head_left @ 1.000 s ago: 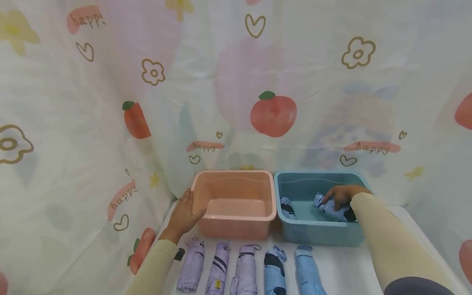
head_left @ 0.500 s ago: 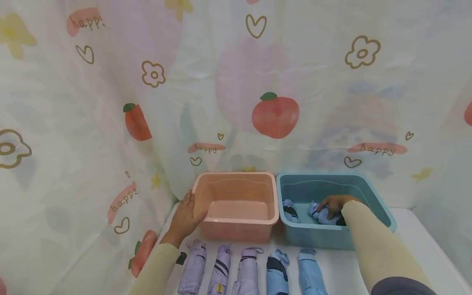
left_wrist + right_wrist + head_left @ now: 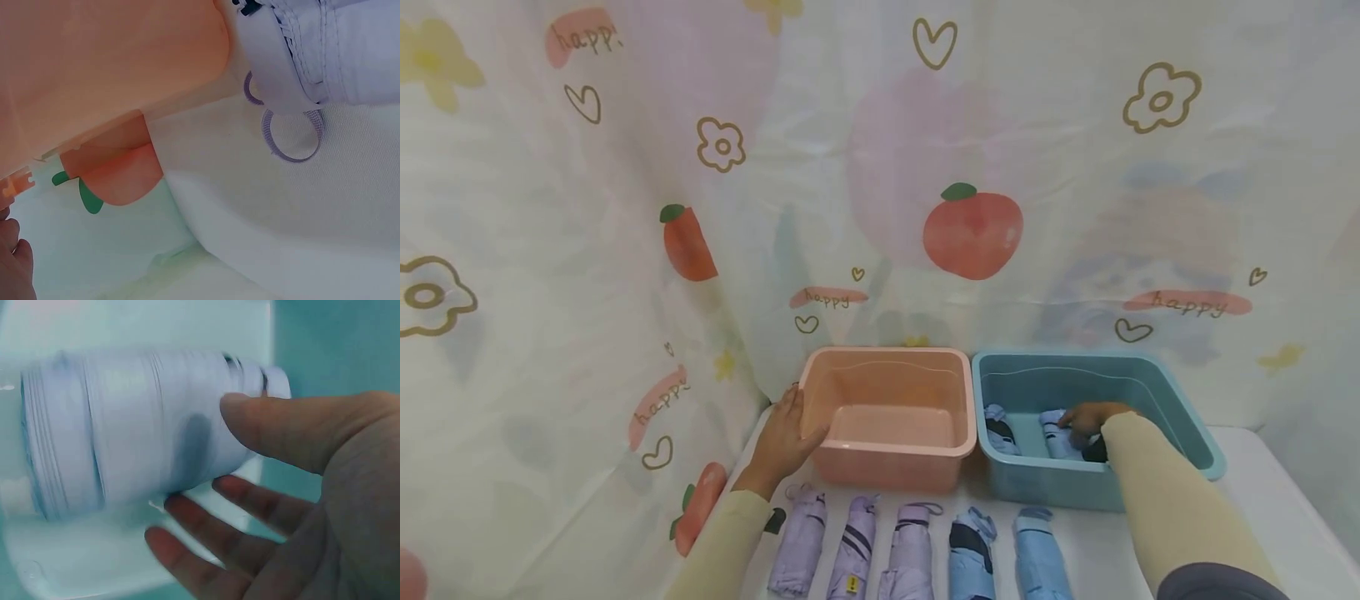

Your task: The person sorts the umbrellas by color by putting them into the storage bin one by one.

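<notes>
Two bins side by side here, left bin (image 3: 887, 468) and right bin (image 3: 1054, 485), both at the back of the bench (image 3: 1273, 483), the curtain (image 3: 1060, 242) right behind them! Left hand (image 3: 782, 442) at the left bin's left side. Inside the right bin, one umbrella (image 3: 1002, 432) lies by the left wall, another umbrella (image 3: 1060, 437) to its right, and the right hand (image 3: 1093, 421) is over that one! Out front, five in a row: first umbrella (image 3: 799, 543), second umbrella (image 3: 853, 546), third umbrella (image 3: 910, 552) before the left bin; fourth umbrella (image 3: 972, 557) next, fifth umbrella (image 3: 1041, 557) rightmost, before the right bin!
</notes>
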A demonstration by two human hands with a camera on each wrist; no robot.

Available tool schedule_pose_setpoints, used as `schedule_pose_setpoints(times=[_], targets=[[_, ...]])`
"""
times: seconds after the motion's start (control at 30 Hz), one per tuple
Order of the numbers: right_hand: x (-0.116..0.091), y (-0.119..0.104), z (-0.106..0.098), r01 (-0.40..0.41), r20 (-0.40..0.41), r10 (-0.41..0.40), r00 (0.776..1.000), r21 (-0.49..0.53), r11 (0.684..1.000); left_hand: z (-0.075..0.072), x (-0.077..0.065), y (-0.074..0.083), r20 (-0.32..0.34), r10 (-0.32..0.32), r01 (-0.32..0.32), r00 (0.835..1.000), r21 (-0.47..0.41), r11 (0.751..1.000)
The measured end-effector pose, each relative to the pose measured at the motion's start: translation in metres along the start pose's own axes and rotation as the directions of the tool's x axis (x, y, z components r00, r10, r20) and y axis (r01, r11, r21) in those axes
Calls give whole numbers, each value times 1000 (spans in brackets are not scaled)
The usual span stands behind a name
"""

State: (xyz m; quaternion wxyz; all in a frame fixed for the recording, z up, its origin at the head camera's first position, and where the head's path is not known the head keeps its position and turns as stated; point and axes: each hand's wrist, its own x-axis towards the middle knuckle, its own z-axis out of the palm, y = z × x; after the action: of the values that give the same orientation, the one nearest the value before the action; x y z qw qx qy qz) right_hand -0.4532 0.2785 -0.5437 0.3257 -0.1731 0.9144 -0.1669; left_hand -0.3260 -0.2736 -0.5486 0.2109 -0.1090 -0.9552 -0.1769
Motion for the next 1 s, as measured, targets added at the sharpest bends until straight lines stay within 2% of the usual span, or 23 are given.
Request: schedule_pose_setpoints(times=[0.1,0.3,0.5,0.8,1.0], targets=[[-1,0,1,-34,14,34,999,10,999,1,0,1,3,-7,7,1000,0,1000],[-4,-15,5,-187,71,180,981,121,975,2,1,0,-2,-4,4,1000,3,1000],[-4,-32,7,-255,71,246,967,195,947,1,1,0,23,-24,24,999,3,1000],[4,-47,8,-261,75,253,965,143,955,-4,0,2,50,-52,51,997,7,999],[8,-53,12,-161,120,150,981,92,983,-4,0,3,33,-32,32,999,-11,999]])
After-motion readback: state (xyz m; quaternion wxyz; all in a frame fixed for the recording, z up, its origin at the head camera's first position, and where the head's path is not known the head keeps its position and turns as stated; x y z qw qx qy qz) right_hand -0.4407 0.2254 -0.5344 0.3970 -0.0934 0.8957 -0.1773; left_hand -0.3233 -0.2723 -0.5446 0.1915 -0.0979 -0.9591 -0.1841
